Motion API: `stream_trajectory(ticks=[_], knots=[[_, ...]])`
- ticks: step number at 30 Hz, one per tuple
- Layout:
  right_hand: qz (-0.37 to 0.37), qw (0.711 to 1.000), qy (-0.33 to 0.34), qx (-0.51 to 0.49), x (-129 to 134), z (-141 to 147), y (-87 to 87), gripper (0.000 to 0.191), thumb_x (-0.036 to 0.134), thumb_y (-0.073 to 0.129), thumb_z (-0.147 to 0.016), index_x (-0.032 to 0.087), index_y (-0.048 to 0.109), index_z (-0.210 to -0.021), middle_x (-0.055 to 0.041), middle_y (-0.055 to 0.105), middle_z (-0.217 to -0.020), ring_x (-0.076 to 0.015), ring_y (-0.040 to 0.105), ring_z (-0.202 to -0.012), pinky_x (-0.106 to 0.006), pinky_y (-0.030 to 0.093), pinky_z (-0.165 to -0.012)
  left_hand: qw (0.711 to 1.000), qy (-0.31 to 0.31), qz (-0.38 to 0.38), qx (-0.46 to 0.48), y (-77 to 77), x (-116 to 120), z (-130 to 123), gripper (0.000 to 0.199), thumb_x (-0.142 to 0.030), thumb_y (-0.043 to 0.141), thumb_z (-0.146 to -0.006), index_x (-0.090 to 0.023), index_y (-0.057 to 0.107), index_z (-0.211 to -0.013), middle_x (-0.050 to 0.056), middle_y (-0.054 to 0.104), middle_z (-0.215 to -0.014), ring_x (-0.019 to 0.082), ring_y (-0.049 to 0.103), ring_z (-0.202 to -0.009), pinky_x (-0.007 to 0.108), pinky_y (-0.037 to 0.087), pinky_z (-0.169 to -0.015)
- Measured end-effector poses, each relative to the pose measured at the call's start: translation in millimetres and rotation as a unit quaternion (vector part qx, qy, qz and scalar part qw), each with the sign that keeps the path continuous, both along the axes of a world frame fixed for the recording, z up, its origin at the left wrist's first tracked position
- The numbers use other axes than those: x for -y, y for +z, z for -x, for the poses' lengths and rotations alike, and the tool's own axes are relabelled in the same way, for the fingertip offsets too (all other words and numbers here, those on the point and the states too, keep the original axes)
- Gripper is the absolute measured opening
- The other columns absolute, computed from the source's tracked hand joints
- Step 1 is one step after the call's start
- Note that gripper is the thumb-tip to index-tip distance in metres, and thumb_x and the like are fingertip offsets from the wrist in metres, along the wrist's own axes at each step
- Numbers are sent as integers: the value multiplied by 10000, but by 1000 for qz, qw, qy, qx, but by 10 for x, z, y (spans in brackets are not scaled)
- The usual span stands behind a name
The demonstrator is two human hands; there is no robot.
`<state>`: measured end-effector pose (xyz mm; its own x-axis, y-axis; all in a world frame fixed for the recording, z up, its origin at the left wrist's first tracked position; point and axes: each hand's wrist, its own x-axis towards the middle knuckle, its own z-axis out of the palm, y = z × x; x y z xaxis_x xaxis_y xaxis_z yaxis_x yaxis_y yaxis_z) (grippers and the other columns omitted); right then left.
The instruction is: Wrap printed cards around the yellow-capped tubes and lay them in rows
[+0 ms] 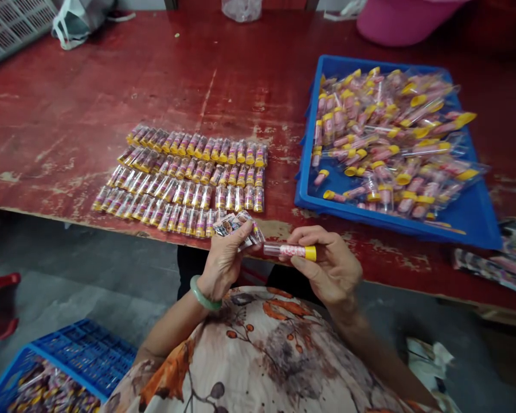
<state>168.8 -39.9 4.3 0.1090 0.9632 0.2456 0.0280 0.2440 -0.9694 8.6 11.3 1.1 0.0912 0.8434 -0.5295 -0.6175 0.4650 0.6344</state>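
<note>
My left hand [226, 258] is closed on a small stack of printed cards [239, 228], its thumb across the top. Between the thumb and fingers of my right hand [329, 265] is a clear tube with a yellow cap [289, 251], pink-and-white inside, its clear end pointing left toward the cards. Both hands are over the table's front edge. Just beyond the left hand lie several neat rows of yellow-capped tubes [189, 178]. To the right, a blue tray [348, 213] holds a loose heap of similar yellow-capped tubes [382, 137].
The red table [155, 74] has a worn surface. A pink basin [402, 23] and a plastic bag [79, 23] stand at its back. Printed packs [494, 269] lie at the right edge. A blue crate [64, 367] of tubes and a red stool [0, 307] are on the floor at left.
</note>
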Motion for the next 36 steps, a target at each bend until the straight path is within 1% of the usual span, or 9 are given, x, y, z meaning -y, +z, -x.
stream_trajectory(ticks=[5, 11, 15, 21, 24, 28, 30, 33, 36], knots=[[-41, 999, -23, -6, -2, 36, 23, 179, 164, 646, -800, 225, 575, -953, -62, 594, -950, -197, 598, -874, -340, 518, -721, 999, 11, 40, 18, -25, -19, -11, 336, -294, 855, -611, -147, 655, -837, -7, 684, -761, 108, 631, -617, 211, 553, -523], [-111, 985, -44, 123, -31, 27, 39, 227, 160, 647, -795, 226, 567, -997, -60, 633, -961, -200, 626, -874, -354, 532, -744, 996, -9, 75, 53, -10, -6, -8, 318, -260, 869, -592, -127, 651, -782, -9, 662, -711, 97, 621, -594, 190, 554, -494], [-181, 956, -74, 219, 24, 34, -72, 340, 138, 691, -763, 230, 566, -1065, -48, 654, -986, -185, 655, -858, -324, 550, -715, 995, -24, 74, 63, 14, 23, -8, 319, -275, 862, -606, -129, 657, -803, -1, 670, -743, 104, 627, -616, 201, 569, -501], [-259, 892, -151, 340, 58, 180, -211, 490, 115, 795, -686, 216, 565, -1108, -72, 689, -1007, -191, 695, -849, -304, 582, -719, 997, -33, 9, 64, 43, 87, -12, 323, -296, 844, -640, -139, 652, -846, 8, 682, -763, 129, 658, -650, 246, 595, -575], [-278, 904, -131, 298, 8, 233, -213, 507, 96, 784, -700, 202, 554, -1139, -83, 675, -1027, -186, 686, -878, -308, 589, -741, 997, -24, -24, 65, 43, 94, 11, 316, -234, 843, -643, -141, 651, -876, 0, 686, -770, 124, 663, -664, 245, 588, -619], [-225, 941, 40, 248, -33, 182, -162, 396, 166, 669, -824, 185, 552, -1202, -134, 614, -1177, -240, 622, -1087, -404, 572, -861, 997, -25, -34, 68, 62, 80, 81, 313, -254, 835, -657, -134, 650, -879, 10, 696, -820, 125, 657, -664, 248, 569, -610], [-183, 951, 93, 229, -24, 141, -134, 360, 147, 617, -850, 189, 564, -1204, -138, 595, -1217, -251, 604, -1125, -421, 566, -876, 997, -22, -29, 69, 83, 78, 106, 370, -267, 858, -619, -139, 654, -899, 15, 703, -835, 130, 657, -662, 241, 555, -589], [-192, 957, 64, 208, 5, 124, -101, 445, 111, 651, -811, 214, 552, -1232, -122, 592, -1225, -227, 639, -1047, -376, 591, -806, 998, -18, -14, 66, 104, 91, 108, 450, -292, 878, -582, -148, 662, -949, 23, 712, -843, 158, 675, -695, 265, 558, -624], [-239, 934, 39, 261, 30, 159, -77, 499, 135, 690, -784, 199, 540, -1255, -133, 599, -1221, -247, 629, -1082, -399, 588, -849, 997, -25, -8, 66, 93, 112, 85, 417, -349, 854, -621, -143, 667, -932, 33, 714, -826, 181, 688, -723, 294, 562, -669]])
